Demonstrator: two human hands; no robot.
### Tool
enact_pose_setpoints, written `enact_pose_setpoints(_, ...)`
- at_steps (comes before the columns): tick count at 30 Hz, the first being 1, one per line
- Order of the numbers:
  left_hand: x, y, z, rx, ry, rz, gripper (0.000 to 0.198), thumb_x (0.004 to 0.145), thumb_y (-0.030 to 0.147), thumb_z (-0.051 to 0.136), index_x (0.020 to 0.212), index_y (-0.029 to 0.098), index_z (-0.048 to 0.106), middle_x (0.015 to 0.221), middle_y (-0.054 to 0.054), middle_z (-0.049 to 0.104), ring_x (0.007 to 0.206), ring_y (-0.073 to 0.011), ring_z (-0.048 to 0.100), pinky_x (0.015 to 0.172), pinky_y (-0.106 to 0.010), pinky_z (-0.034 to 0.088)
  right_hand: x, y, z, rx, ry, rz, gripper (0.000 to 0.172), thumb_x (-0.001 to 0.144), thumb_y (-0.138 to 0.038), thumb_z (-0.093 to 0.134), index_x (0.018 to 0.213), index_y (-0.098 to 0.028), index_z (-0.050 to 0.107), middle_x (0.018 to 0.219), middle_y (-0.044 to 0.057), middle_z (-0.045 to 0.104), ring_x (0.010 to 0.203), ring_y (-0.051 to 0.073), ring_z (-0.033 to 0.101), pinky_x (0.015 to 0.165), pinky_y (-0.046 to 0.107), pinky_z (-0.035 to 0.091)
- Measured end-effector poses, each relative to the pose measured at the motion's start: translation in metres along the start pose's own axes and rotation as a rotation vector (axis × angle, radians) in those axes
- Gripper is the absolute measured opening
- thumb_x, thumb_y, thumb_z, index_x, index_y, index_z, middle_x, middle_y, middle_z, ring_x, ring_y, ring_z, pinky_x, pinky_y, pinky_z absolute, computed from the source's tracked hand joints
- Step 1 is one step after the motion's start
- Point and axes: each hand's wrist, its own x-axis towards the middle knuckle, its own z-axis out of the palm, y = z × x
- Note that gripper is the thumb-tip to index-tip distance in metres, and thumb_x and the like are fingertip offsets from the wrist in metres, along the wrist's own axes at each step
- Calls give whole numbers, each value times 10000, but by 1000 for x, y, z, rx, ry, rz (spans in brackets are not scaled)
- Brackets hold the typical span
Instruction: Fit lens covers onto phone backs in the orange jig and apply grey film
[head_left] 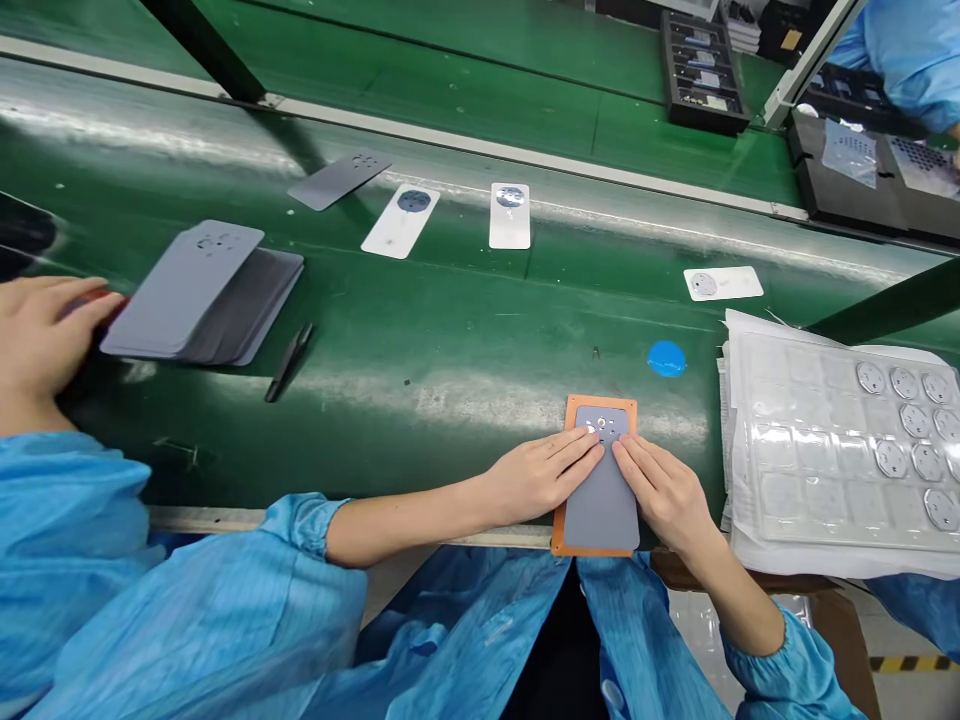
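Observation:
A grey phone back cover (601, 500) with camera holes at its top end lies on an orange plate (559, 535) at the table's front edge. My left hand (544, 475) rests on the cover from the left, its stretched fingers beside the camera holes. From the right, my right hand (664, 490) lays its extended fingertips on the cover, close to the same holes. Neither hand is wrapped round anything. Past the plate, to the right, is a round blue sticker (667, 359).
A tray (817, 470) with round metal rings sits right. Left are a stack of grey covers (180, 290), black tweezers (289, 362) and another person's hand (34, 330). Farther back lie white cards (510, 228), a loose grey cover (330, 183) and a black box (705, 75).

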Motion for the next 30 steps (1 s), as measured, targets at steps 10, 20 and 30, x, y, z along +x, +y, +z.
enact_pose_setpoints(10,8,-4,0,20,-162,-69,350,893,216,592,1217,90,634,1416,-253,581,1362,-333,551,1172,-479,449,-1,9,9,-16,-180,-29,451,964,-34,467,1402,-75,568,1380,177,646,1308,293,605,1103,452,529)
enact_pose_setpoints(20,-1,3,9,-34,-143,-99,448,859,217,607,1279,63,575,1472,-300,505,1440,-406,438,1193,-602,380,3,-3,6,27,-365,61,662,937,-157,429,1575,-29,306,1585,185,421,1503,327,360,1239,540,338)
enact_pose_setpoints(30,-11,22,1,-113,-136,-168,475,925,192,553,1371,34,517,1465,-278,523,1439,-373,450,1189,-525,429,-17,-15,-2,72,-384,111,775,860,-92,429,1607,-39,227,1596,194,401,1509,320,352,1225,525,379)
